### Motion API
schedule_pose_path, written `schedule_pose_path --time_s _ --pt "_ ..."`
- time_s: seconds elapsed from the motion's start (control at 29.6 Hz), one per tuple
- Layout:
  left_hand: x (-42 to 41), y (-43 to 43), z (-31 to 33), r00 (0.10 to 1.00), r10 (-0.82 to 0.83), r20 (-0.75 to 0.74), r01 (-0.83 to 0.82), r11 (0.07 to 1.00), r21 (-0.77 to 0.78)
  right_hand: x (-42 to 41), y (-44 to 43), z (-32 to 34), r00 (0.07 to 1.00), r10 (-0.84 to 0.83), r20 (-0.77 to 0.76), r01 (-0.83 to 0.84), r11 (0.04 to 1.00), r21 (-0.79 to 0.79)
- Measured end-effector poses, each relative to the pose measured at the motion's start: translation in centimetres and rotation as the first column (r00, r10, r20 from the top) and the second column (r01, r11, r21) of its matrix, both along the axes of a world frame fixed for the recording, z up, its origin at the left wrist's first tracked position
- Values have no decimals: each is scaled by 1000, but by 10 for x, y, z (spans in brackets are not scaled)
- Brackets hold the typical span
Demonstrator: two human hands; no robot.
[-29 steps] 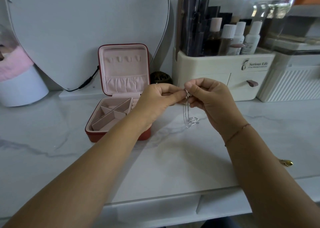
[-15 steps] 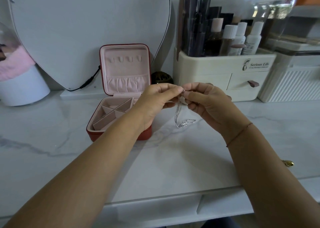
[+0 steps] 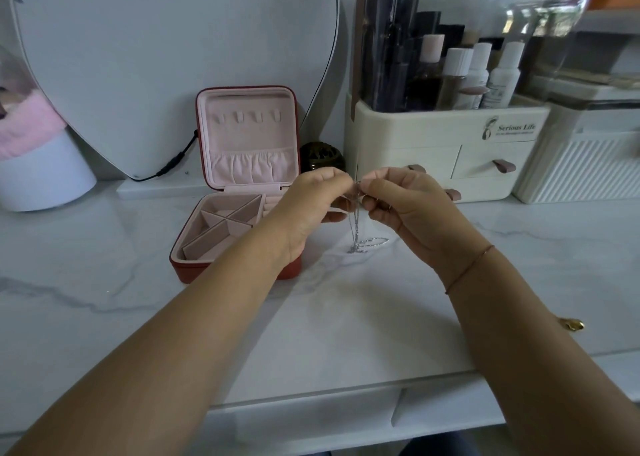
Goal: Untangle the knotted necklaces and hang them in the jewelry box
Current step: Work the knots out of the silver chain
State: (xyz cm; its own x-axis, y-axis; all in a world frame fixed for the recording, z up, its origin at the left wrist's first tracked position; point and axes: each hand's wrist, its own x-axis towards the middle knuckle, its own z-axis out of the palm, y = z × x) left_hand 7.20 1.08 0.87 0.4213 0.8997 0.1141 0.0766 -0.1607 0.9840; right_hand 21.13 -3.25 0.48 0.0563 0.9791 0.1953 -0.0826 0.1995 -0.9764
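Note:
Thin silver necklaces [image 3: 356, 234] hang in a tangle between my two hands, their lower loops touching the marble tabletop. My left hand [image 3: 311, 203] pinches the chains at the top with thumb and fingers. My right hand [image 3: 405, 203] pinches the same spot from the other side, fingertips almost meeting the left's. The red jewelry box [image 3: 239, 185] stands open just left of my hands. Its pink lid is upright with a row of small hooks [image 3: 246, 115] and a gathered pocket. Its divided tray is partly hidden by my left wrist.
A cream cosmetics organiser [image 3: 443, 151] with bottles and drawers stands behind my hands. A white ribbed box [image 3: 581, 165] is at the right, a large white mirror [image 3: 173, 57] with a black cable at the back left, a small dark jar [image 3: 322, 156] beside the box, a gold item [image 3: 573, 324] near the front edge.
Both hands have dropped slightly toward the table while still pinching the chains. The hanging loops have swung a little left and now trail on the marble.

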Motion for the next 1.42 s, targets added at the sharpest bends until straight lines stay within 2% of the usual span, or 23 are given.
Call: schedule_pose_path --time_s 0.17,0.27,0.41,0.54,0.68,0.81,0.88,1.01,1.15,1.25,1.42 --pt "7 -4 -4 996 71 52 -73 997 40 -3 1 -1 987 -159 32 154 980 128" --pt "11 -8 -6 997 59 40 -62 996 59 -2 2 -1 978 -207 20 202 969 141" --pt "12 -7 -8 991 85 99 -89 995 37 2 3 0 978 -208 -24 209 975 78" --pt "13 -7 -9 983 65 169 -59 997 -41 1 2 0 990 -110 -91 114 993 42" --pt "14 -4 -4 949 24 316 33 984 -175 3 4 -4 981 -175 80 177 984 -17" --pt "2 2 7 854 9 520 155 950 -271 8 6 -7 923 -322 209 329 944 -1" --pt "-8 6 12 800 56 598 163 938 -306 11 7 -7 908 -362 211 372 928 -9" --pt "-21 14 18 740 147 657 138 922 -361 16 8 -9 898 -413 154 423 905 -43" --pt "-20 14 15 770 161 618 98 926 -364 19 10 -13 878 -467 102 475 877 -68" --pt "-16 14 12 831 143 538 64 935 -348 24 12 -12 878 -470 -89 459 880 -118" --pt "-13 11 9 885 80 458 98 931 -352 25 7 -5 822 -320 -472 299 947 -119"
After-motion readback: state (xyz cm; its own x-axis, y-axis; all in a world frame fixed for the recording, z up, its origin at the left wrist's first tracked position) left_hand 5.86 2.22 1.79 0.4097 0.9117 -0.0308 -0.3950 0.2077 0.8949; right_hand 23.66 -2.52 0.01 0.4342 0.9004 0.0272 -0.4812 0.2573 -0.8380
